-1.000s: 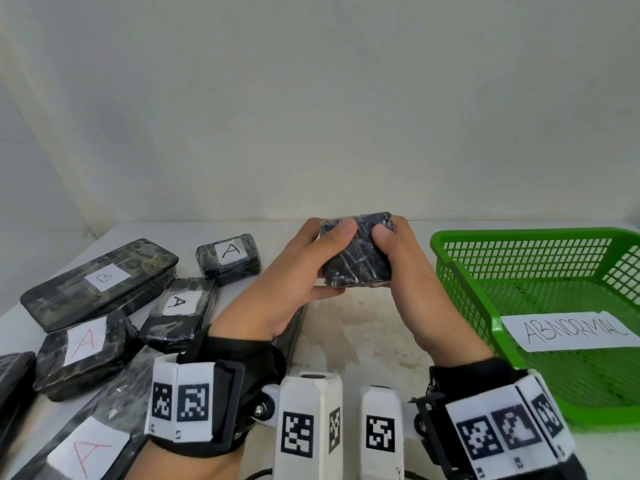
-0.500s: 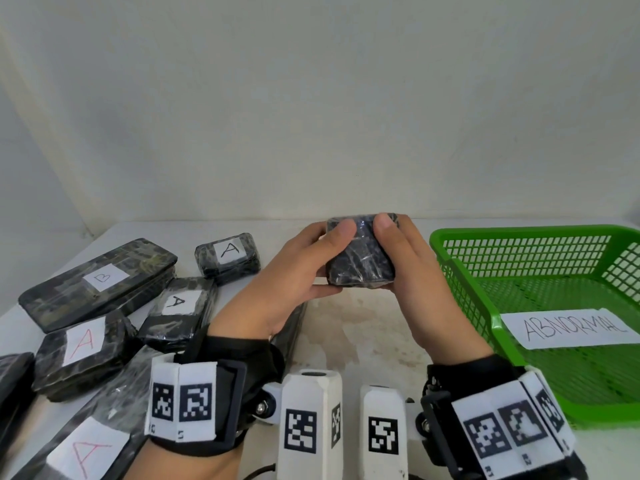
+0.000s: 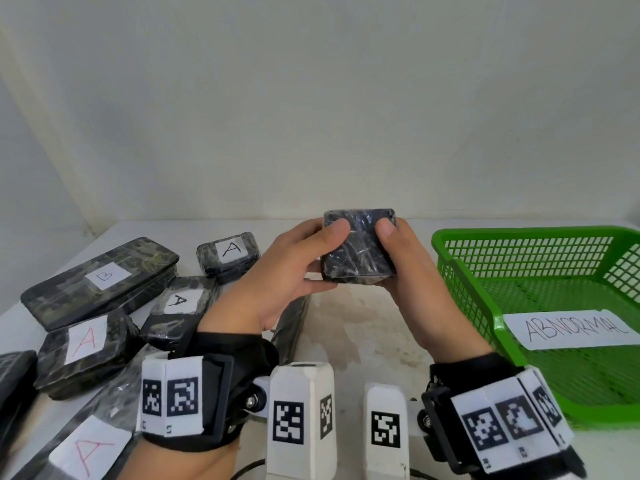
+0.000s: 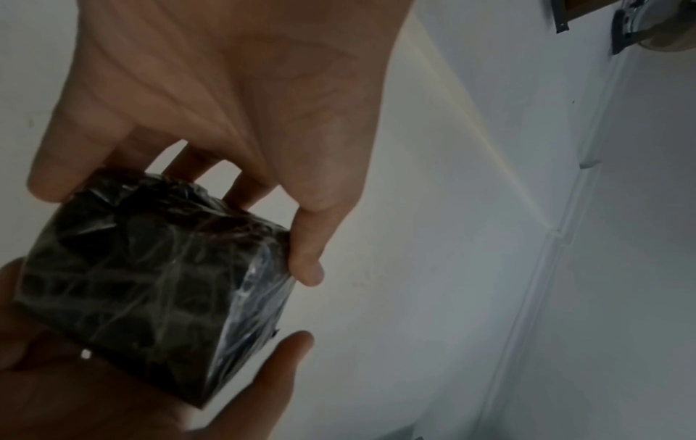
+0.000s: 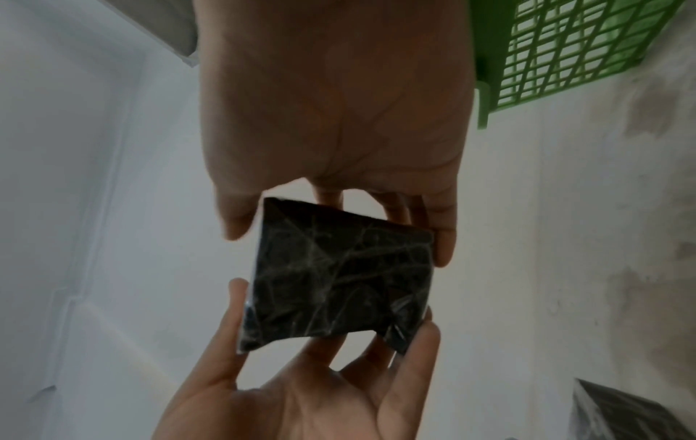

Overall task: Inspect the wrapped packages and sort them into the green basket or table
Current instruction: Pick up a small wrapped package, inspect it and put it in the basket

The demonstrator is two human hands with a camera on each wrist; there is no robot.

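A small black package wrapped in clear film is held up over the table's middle, between both hands. My left hand grips its left side, thumb on top and fingers underneath. My right hand grips its right side the same way. No label shows on the faces I can see. The left wrist view shows the package between the left hand and the right hand. In the right wrist view the package is pinched at its edges. The green basket stands just right of the hands.
A paper reading ABNORMAL lies in the basket. Several wrapped packages lie at the left: one marked B, others marked A. Bare stained tabletop shows under the hands. A wall closes the back.
Both hands have turned the package slightly, so it now sits squarer to the head view. Hands stay in nearly the same place.
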